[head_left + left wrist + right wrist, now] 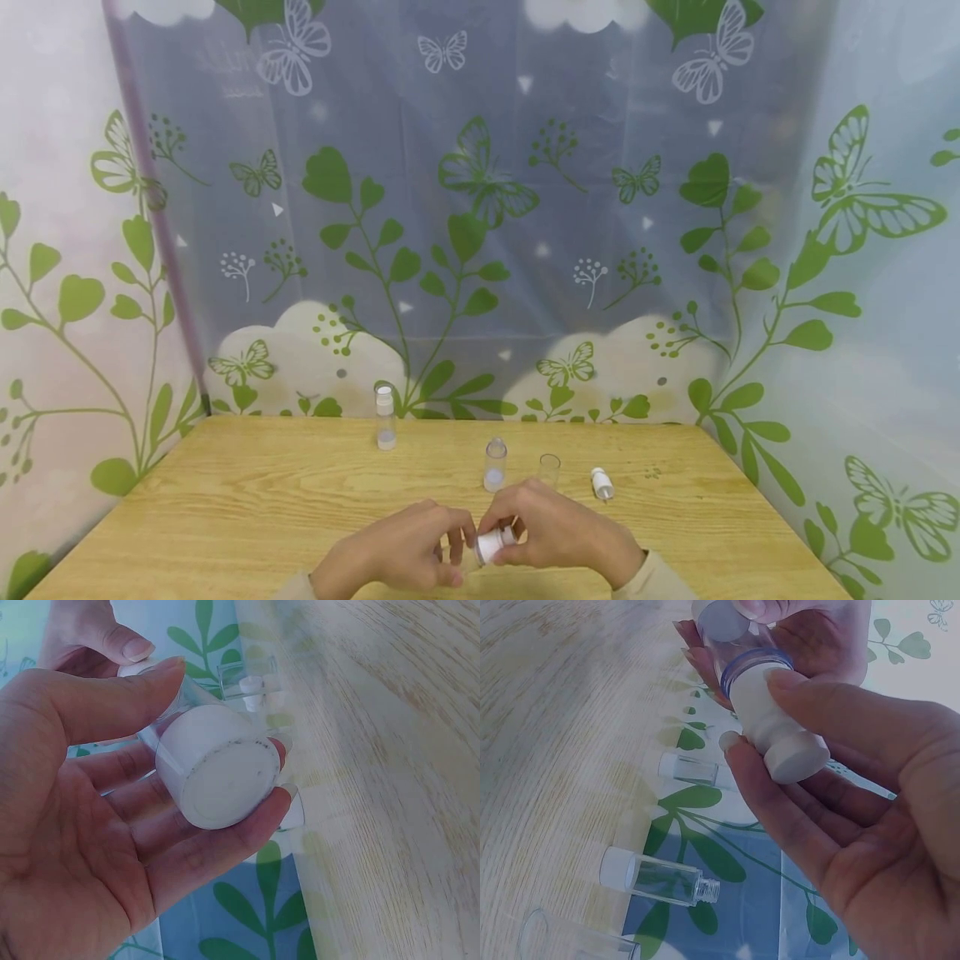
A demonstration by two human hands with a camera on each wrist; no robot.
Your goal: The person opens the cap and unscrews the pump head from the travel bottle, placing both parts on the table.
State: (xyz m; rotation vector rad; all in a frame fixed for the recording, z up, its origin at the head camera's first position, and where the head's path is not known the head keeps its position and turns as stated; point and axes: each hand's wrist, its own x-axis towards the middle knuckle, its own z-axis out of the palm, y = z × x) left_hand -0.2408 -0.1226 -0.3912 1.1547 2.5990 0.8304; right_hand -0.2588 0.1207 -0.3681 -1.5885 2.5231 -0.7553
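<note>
Low over the front of the table, both hands hold one small clear pump bottle (217,765) lying tilted between them. My left hand (416,542) grips its clear body near the white base, thumb on top and fingers underneath. My right hand (555,529) pinches the white pump top (769,712) at the other end, between thumb and fingers. In the right wrist view the pump's collar meets the blue-tinted rim of the clear body. Just beyond the hands stands a second clear bottle (495,468) with a bare threaded neck and a white base.
A clear cap (550,468) stands behind my right hand. To its right a loose white pump (602,483) lies on the wooden table (247,500). Farther back on the left stands another bottle (386,421) with its white top on. A patterned curtain (465,250) hangs behind the table.
</note>
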